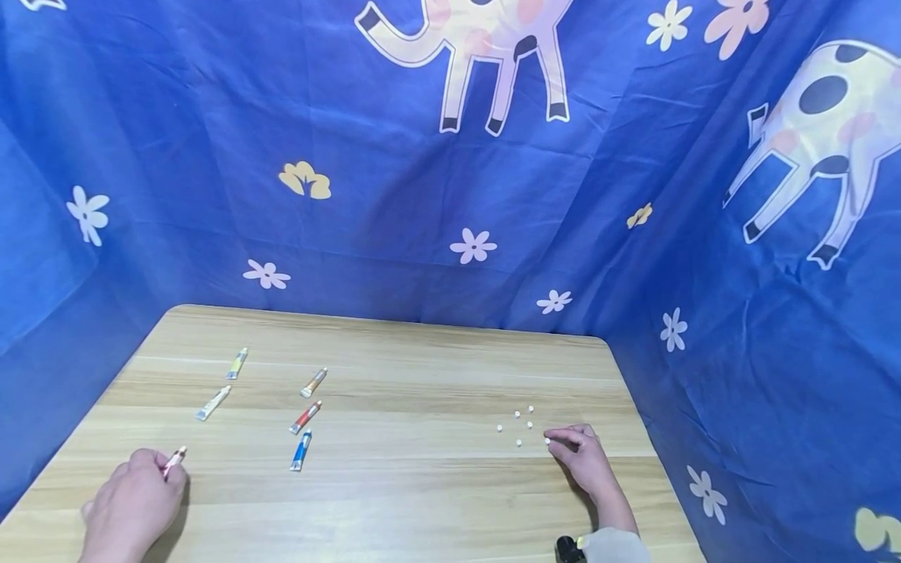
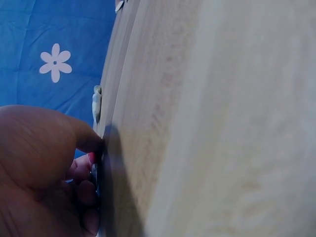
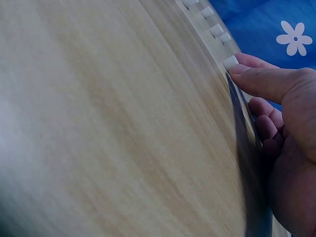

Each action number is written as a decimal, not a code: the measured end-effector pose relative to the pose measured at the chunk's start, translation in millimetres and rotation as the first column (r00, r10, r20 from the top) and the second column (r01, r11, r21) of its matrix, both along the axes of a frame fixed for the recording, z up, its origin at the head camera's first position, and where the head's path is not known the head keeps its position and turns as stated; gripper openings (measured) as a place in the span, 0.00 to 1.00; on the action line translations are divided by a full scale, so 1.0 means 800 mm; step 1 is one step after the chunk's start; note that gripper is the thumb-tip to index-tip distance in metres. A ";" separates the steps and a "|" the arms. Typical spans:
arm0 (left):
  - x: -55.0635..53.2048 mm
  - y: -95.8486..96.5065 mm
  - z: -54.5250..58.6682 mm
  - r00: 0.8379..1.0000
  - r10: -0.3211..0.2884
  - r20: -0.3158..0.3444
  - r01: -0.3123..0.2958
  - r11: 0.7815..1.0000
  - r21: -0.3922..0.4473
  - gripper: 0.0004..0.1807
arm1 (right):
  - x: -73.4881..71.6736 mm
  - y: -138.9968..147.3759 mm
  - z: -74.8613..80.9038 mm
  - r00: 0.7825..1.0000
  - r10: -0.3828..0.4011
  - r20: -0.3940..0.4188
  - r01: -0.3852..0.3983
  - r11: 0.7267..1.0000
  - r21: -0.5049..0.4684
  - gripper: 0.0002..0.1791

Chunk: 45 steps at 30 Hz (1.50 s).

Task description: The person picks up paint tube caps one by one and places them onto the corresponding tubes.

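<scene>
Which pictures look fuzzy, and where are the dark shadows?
Head view: brightest and sharpest, shadows beside the left grip and right grip; left wrist view: tabletop blurry at picture right, dark shadow beside the grip; right wrist view: lower left fuzzy, long shadow beside the grip.

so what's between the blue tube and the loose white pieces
Only bare tabletop, from the blue tube to the white pieces; the head view shows it.
</scene>
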State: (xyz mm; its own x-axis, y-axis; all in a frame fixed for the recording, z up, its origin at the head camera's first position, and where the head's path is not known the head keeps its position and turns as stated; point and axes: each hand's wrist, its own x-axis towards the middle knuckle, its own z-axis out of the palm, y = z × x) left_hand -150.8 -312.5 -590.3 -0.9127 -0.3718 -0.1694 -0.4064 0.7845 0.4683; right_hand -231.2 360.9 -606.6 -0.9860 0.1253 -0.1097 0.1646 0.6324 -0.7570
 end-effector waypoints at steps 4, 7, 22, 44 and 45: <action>0.000 0.000 -0.001 1.000 0.005 0.004 -0.005 1.000 -0.001 0.17 | -0.001 -0.001 0.000 1.000 0.002 0.002 -0.002 1.000 -0.012 0.10; 0.000 0.000 -0.001 1.000 0.006 0.003 -0.006 1.000 -0.001 0.18 | -0.001 -0.001 -0.001 1.000 -0.001 -0.005 0.001 1.000 -0.006 0.10; -0.001 0.001 -0.002 1.000 0.007 -0.025 -0.007 1.000 0.002 0.18 | -0.001 -0.004 0.002 1.000 -0.025 -0.009 0.025 0.999 0.029 0.08; 0.002 0.008 -0.002 0.999 0.023 -0.025 -0.022 0.999 0.024 0.22 | -0.004 -0.003 0.000 0.997 -0.067 -0.031 0.067 0.998 -0.016 0.08; 0.002 0.009 -0.003 0.999 0.031 -0.022 -0.030 0.999 0.033 0.22 | -0.005 -0.003 0.001 0.997 -0.069 -0.031 0.068 0.997 -0.020 0.08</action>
State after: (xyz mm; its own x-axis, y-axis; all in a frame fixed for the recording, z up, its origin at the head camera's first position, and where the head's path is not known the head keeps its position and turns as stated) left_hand -149.3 -305.2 -592.4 -0.9048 -0.3941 -0.1612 -0.4189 0.7562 0.5026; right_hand -234.8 358.1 -605.9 -0.9783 0.1908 -0.0813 0.1825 0.6057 -0.7745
